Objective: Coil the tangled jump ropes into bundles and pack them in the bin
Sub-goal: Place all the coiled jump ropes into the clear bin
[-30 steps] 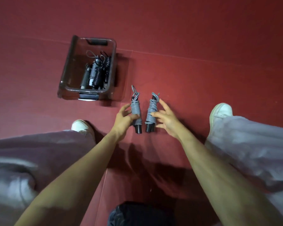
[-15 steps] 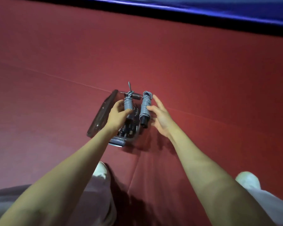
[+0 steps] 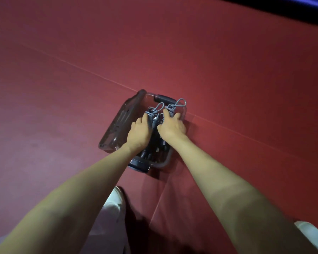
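A red mat [image 3: 81, 125] fills nearly the whole frame. One thin seam crosses it diagonally from the upper left down to the right, passing behind the bin, and a second seam runs from the bin toward the bottom edge. In the upper right corner the mat ends at a dark band [image 3: 283, 10] with a blue strip [image 3: 312, 0] beyond it.

The clear plastic bin [image 3: 117, 125] sits at centre frame, with a dark latch at its far end and another at its near end. Dark coiled bundles [image 3: 151, 153] lie inside it.

Both hands reach into its open top. The left hand [image 3: 140, 132] has its fingers curled round one grey rope bundle [image 3: 149, 115]. The right hand [image 3: 172, 128] wraps another grey bundle [image 3: 171, 109]. A rope loop pokes out past each set of fingertips. I cannot tell whether either bundle touches the ones below.

A white shoe [image 3: 116, 198] shows at lower centre and another shoe [image 3: 308, 233] at lower right.
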Motion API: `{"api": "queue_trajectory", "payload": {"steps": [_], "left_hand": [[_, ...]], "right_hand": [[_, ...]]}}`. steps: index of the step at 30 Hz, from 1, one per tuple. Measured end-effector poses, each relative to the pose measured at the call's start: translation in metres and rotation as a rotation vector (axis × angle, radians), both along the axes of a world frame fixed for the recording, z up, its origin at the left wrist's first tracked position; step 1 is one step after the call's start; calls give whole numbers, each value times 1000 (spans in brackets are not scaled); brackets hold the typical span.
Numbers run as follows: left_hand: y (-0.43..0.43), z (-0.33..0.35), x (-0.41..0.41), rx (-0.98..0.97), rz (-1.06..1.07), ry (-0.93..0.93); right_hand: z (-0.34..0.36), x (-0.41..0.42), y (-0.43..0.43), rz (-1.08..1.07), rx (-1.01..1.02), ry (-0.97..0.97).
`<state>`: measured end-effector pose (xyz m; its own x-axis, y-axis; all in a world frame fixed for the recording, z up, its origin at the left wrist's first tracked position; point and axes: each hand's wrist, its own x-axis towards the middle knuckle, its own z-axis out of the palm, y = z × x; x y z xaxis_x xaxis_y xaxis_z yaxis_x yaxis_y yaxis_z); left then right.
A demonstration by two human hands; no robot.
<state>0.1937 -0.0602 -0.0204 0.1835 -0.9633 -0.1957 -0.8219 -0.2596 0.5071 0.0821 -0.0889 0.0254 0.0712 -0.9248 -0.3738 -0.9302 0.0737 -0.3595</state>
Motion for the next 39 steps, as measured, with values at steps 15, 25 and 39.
{"api": "queue_trajectory", "payload": {"steps": [15, 25, 39], "left_hand": [[-12, -46, 16, 49, -71, 14], [-13, -54, 8, -56, -85, -109], [-1, -23, 8, -279, -171, -233]], "right_hand": [[-60, 30, -30, -15, 150, 249], [-60, 22, -30, 128, 56, 265], [-48, -15, -7, 259, -199, 123]]}}
